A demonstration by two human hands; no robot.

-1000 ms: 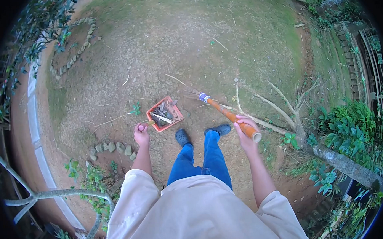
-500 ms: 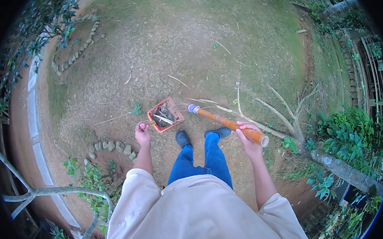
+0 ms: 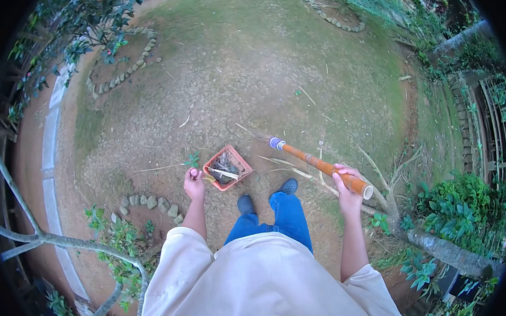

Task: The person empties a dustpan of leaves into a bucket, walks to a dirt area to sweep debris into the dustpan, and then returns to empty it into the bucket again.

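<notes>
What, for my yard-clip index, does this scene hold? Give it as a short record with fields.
Setting: outdoors, soil with patchy grass
Left hand: closed on the handle of an orange pan
Right hand: gripping a broom near its handle's end
Pan contents: dark debris, pale sticks
Bristles: apart from the pan; ground contact unclear
Footwear: dark shoes
Nearby: stones at left, a branch at right
</notes>
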